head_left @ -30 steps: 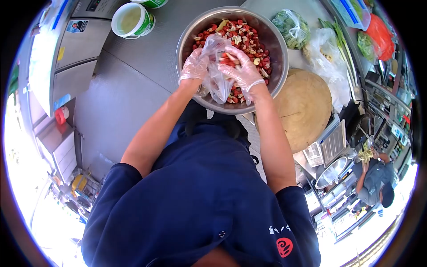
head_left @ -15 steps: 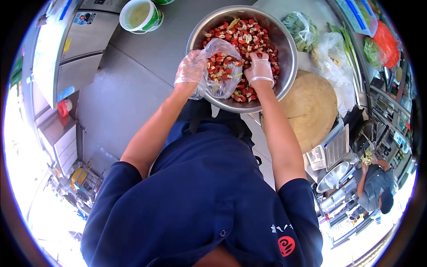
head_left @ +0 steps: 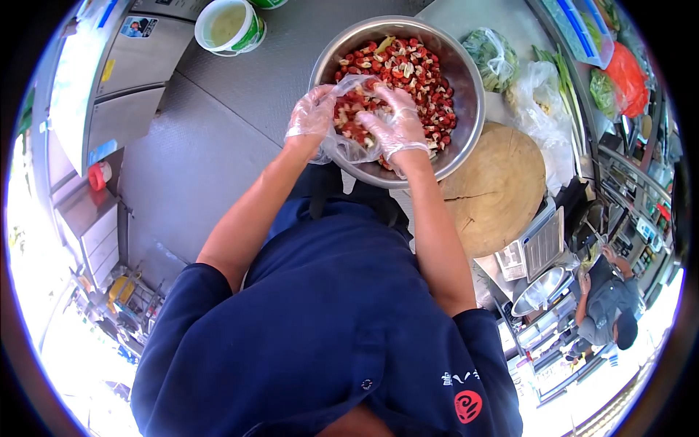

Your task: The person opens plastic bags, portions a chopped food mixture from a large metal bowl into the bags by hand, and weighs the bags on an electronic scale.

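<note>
A large steel bowl (head_left: 472, 109) holds a heap of cut red chilli pieces (head_left: 419, 69) mixed with pale bits. My left hand (head_left: 312, 116), in a clear disposable glove, is closed on the rim of a clear plastic bag (head_left: 346, 149) at the bowl's near left side. Chilli pieces show inside the bag. Over the bag's mouth is my right hand (head_left: 397, 127), gloved too, with thumb and fingers apart and nothing visible between them.
Right of the bowl is a round wooden chopping block (head_left: 499, 189). Behind it lie bagged greens (head_left: 491, 58), a white plastic bag (head_left: 542, 102) and spring onions (head_left: 571, 91). A white bucket (head_left: 229, 29) stands on the floor at the left. A co-worker (head_left: 611, 306) works at far right.
My right hand has moved left from the chilli heap to the bag's mouth, and its fingers have spread. My left hand still holds the bag in about the same place.
</note>
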`<action>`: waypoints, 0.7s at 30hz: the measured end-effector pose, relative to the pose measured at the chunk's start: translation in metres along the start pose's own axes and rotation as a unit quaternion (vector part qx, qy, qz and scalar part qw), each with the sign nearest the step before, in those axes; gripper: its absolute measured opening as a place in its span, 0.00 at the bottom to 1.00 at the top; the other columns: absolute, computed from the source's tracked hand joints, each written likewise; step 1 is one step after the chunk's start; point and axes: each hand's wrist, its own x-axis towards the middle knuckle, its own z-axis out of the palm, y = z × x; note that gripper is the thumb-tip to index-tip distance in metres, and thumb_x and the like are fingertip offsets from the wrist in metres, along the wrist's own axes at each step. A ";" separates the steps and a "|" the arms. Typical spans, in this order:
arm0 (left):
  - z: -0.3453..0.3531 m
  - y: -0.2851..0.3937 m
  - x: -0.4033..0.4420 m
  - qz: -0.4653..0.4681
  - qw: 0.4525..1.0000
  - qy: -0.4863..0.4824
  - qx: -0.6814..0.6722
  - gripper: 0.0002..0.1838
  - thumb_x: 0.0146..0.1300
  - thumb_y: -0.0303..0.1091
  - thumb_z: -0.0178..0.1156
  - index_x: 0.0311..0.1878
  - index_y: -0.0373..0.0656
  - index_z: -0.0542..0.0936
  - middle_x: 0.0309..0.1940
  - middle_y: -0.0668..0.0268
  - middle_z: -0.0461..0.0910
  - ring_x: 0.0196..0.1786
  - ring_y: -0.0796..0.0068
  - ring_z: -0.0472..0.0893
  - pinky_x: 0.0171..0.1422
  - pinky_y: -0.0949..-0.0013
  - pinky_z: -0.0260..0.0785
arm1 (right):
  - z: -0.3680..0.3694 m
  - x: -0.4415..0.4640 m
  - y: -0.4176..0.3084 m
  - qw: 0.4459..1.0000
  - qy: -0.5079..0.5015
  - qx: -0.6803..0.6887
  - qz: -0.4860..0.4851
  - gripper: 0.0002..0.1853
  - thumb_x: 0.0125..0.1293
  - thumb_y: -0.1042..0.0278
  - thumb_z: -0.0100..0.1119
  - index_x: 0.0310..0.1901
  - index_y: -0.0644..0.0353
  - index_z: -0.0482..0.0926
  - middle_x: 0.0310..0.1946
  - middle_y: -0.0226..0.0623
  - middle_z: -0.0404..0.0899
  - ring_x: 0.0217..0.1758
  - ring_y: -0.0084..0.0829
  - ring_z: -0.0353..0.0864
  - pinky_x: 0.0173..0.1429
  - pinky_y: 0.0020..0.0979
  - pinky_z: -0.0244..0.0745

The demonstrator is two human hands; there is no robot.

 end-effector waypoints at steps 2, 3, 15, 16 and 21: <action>0.000 -0.005 0.003 0.012 1.000 0.009 -0.012 0.13 0.74 0.32 0.57 0.56 0.38 0.80 0.41 0.69 0.80 0.42 0.81 0.75 0.48 0.75 0.69 | -0.001 -0.008 0.027 0.988 0.010 -0.004 0.156 0.29 0.63 0.49 0.70 0.59 0.62 0.79 0.57 0.53 0.81 0.60 0.45 0.81 0.65 0.40 0.74; 0.000 -0.006 0.005 0.024 0.999 0.017 -0.025 0.11 0.74 0.32 0.57 0.55 0.38 0.79 0.40 0.71 0.79 0.41 0.81 0.74 0.45 0.77 0.68 | 0.001 -0.012 0.034 0.988 0.011 -0.006 0.156 0.29 0.63 0.49 0.70 0.59 0.62 0.79 0.57 0.53 0.81 0.60 0.45 0.81 0.65 0.40 0.74; -0.005 0.022 0.015 0.008 0.995 -0.003 0.096 0.10 0.72 0.32 0.59 0.51 0.38 0.80 0.33 0.73 0.76 0.35 0.82 0.71 0.40 0.75 0.66 | 0.028 -0.025 0.036 0.958 0.091 -0.004 0.273 0.18 0.62 0.60 0.67 0.47 0.63 0.81 0.42 0.54 0.83 0.47 0.48 0.84 0.53 0.43 0.77; -0.005 0.022 0.015 0.010 0.995 -0.004 0.096 0.10 0.72 0.32 0.59 0.51 0.38 0.80 0.33 0.73 0.76 0.35 0.82 0.71 0.40 0.75 0.66 | 0.022 -0.027 0.029 0.965 0.123 -0.112 0.204 0.16 0.60 0.61 0.70 0.46 0.61 0.80 0.41 0.52 0.82 0.47 0.49 0.82 0.53 0.45 0.77; -0.008 0.022 0.013 0.007 0.995 -0.005 0.101 0.09 0.70 0.32 0.60 0.49 0.40 0.80 0.32 0.73 0.76 0.34 0.82 0.71 0.39 0.76 0.65 | 0.053 0.002 0.021 0.982 0.114 -0.152 -0.013 0.10 0.59 0.59 0.68 0.39 0.54 0.85 0.42 0.45 0.83 0.51 0.47 0.82 0.57 0.46 0.77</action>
